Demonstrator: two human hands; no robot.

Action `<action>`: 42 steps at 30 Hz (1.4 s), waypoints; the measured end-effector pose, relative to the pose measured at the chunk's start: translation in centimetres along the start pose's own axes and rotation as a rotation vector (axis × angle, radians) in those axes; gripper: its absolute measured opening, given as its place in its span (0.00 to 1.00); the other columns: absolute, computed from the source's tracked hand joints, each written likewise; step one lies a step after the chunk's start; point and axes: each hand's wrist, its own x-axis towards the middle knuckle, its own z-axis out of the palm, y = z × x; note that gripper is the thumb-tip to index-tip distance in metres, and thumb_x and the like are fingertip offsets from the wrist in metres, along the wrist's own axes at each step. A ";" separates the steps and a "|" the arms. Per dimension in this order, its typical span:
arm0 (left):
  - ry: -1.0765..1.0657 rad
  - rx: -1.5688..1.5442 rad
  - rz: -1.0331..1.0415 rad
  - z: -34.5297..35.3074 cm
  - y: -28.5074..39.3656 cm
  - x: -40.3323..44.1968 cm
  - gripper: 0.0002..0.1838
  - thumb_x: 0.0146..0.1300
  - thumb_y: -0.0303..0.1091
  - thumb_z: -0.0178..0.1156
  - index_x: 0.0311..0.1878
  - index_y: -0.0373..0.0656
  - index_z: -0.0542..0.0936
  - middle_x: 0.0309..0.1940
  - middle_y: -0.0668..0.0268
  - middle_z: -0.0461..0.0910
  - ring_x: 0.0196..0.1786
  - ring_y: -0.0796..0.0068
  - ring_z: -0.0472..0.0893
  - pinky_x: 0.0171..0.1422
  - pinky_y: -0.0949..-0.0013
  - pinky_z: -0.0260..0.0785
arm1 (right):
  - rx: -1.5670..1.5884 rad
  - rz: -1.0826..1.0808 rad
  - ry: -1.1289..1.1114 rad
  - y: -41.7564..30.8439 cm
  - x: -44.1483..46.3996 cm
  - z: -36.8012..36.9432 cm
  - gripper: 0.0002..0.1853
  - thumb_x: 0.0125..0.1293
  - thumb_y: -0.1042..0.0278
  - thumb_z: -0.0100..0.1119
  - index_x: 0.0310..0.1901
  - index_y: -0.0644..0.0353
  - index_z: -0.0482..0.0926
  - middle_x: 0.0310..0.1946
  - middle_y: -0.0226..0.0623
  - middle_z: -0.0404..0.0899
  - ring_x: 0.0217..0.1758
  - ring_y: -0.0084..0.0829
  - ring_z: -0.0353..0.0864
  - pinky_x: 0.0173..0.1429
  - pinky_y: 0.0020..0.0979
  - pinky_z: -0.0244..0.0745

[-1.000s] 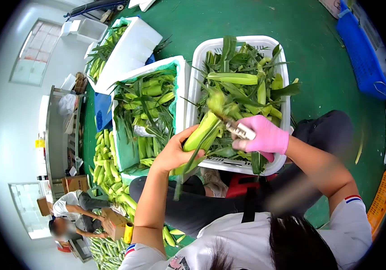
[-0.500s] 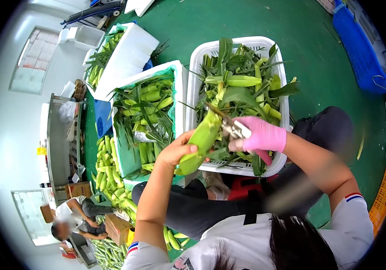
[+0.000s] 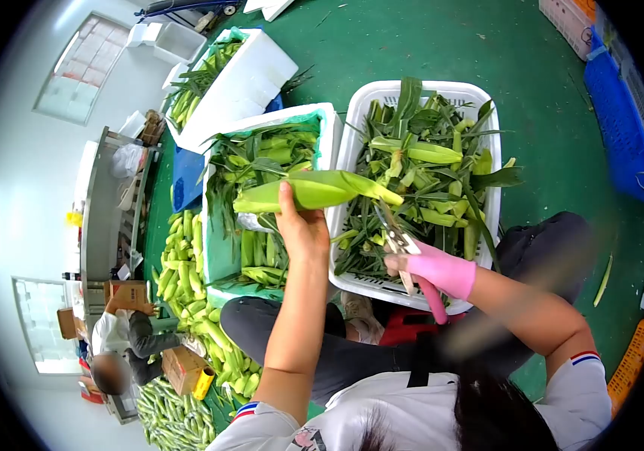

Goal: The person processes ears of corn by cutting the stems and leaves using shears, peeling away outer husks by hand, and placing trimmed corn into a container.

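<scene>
While the left hand point(image 3: 305, 229) clasps one green corn ear point(image 3: 307, 192), its thumb presses the near side; the other fingers are largely hidden behind. The ear lies above adjoining rims of one foam box point(image 3: 329, 146) and one white basket point(image 3: 453, 88). The right hand point(image 3: 442, 274), pink-gloved, has fingers curled around one pair of shears point(image 3: 403, 240), blades near the stalk end; contact cannot be confirmed. Also counted: one second foam box point(image 3: 250, 90), one other person point(image 3: 115, 331), two floor heaps point(image 3: 187, 278).
</scene>
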 end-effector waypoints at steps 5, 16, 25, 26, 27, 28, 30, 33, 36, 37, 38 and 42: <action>-0.007 0.096 0.232 1.9 -5.1 -5.8 0.24 0.73 0.39 0.57 0.65 0.37 0.65 0.60 0.55 0.75 0.61 0.63 0.77 0.66 0.58 0.73 | 0.207 0.037 0.171 0.0 2.5 -1.5 0.23 0.64 0.53 0.66 0.49 0.64 0.75 0.40 0.35 0.76 0.41 0.22 0.75 0.44 0.27 0.72; 0.253 -0.306 -0.429 -0.4 -2.1 -2.4 0.29 0.72 0.61 0.49 0.58 0.43 0.74 0.54 0.60 0.80 0.56 0.62 0.80 0.60 0.56 0.76 | -0.005 -0.042 -0.091 -1.6 0.3 -0.2 0.20 0.63 0.57 0.64 0.47 0.66 0.78 0.27 0.35 0.79 0.27 0.26 0.77 0.34 0.28 0.75; -0.526 -0.722 -0.878 -6.7 0.3 -5.8 0.44 0.68 0.70 0.45 0.75 0.45 0.63 0.74 0.46 0.62 0.76 0.46 0.63 0.64 0.39 0.73 | 0.455 -0.289 -0.137 -6.0 -1.1 0.0 0.32 0.65 0.39 0.57 0.53 0.66 0.75 0.40 0.41 0.80 0.42 0.39 0.80 0.47 0.40 0.78; -0.492 -0.753 -0.973 -7.8 0.2 -6.4 0.45 0.67 0.70 0.48 0.75 0.43 0.63 0.69 0.47 0.69 0.71 0.49 0.70 0.60 0.44 0.77 | 0.500 -0.213 0.024 -6.6 0.0 -0.4 0.26 0.66 0.47 0.59 0.56 0.60 0.74 0.41 0.40 0.78 0.44 0.39 0.81 0.49 0.42 0.78; -0.499 -0.708 -1.018 -8.6 -0.1 -6.6 0.44 0.67 0.68 0.50 0.72 0.41 0.65 0.55 0.54 0.79 0.57 0.57 0.81 0.54 0.53 0.80 | 0.549 -0.144 0.188 -6.5 0.9 -0.9 0.22 0.67 0.55 0.60 0.59 0.55 0.72 0.42 0.39 0.77 0.45 0.39 0.81 0.50 0.44 0.77; -0.427 -0.550 -0.926 -9.2 -1.0 -6.9 0.42 0.66 0.68 0.51 0.70 0.41 0.67 0.48 0.58 0.79 0.50 0.61 0.81 0.50 0.56 0.80 | 0.512 -0.105 0.312 -4.5 2.0 -2.7 0.15 0.67 0.56 0.60 0.50 0.53 0.75 0.40 0.36 0.77 0.44 0.37 0.81 0.50 0.44 0.77; -0.213 -0.124 -0.704 -7.6 -0.8 -7.4 0.37 0.66 0.66 0.53 0.63 0.41 0.69 0.38 0.63 0.76 0.39 0.67 0.80 0.45 0.62 0.77 | 0.614 0.112 0.249 -0.3 3.0 -5.3 0.12 0.66 0.60 0.60 0.46 0.54 0.75 0.39 0.37 0.79 0.45 0.37 0.82 0.49 0.43 0.79; -0.395 0.297 -0.243 -5.3 0.1 -7.1 0.32 0.63 0.52 0.67 0.62 0.42 0.69 0.46 0.61 0.78 0.49 0.66 0.80 0.55 0.60 0.76 | 0.588 0.190 0.212 1.7 3.2 -3.1 0.14 0.63 0.69 0.63 0.49 0.57 0.74 0.42 0.39 0.81 0.45 0.36 0.83 0.47 0.40 0.81; -0.524 0.693 -0.068 -4.5 1.0 -7.2 0.34 0.58 0.41 0.74 0.63 0.41 0.69 0.54 0.62 0.77 0.56 0.72 0.77 0.62 0.66 0.71 | 0.211 -0.022 0.194 -2.5 1.2 1.1 0.16 0.59 0.74 0.65 0.49 0.63 0.75 0.36 0.37 0.82 0.36 0.29 0.82 0.42 0.31 0.79; -0.580 0.802 -0.013 -4.2 1.1 -7.0 0.34 0.57 0.40 0.75 0.63 0.41 0.70 0.55 0.63 0.77 0.57 0.73 0.76 0.63 0.67 0.69 | 0.058 -0.085 0.196 -3.5 0.6 1.5 0.16 0.59 0.73 0.65 0.49 0.63 0.75 0.34 0.36 0.82 0.33 0.27 0.81 0.40 0.29 0.78; -0.660 0.911 0.155 -4.0 0.9 -6.6 0.32 0.54 0.35 0.75 0.61 0.41 0.73 0.56 0.62 0.76 0.59 0.68 0.75 0.65 0.65 0.66 | 0.068 -0.171 0.190 -3.8 0.1 1.6 0.16 0.59 0.71 0.67 0.48 0.63 0.77 0.30 0.33 0.80 0.30 0.22 0.78 0.37 0.25 0.74; -0.809 1.151 0.444 -1.7 0.9 -6.6 0.32 0.45 0.28 0.74 0.57 0.42 0.77 0.56 0.56 0.75 0.61 0.54 0.74 0.67 0.58 0.64 | -0.014 -0.176 0.146 -5.5 -1.5 1.7 0.17 0.61 0.67 0.66 0.50 0.63 0.76 0.31 0.30 0.79 0.31 0.19 0.76 0.36 0.22 0.73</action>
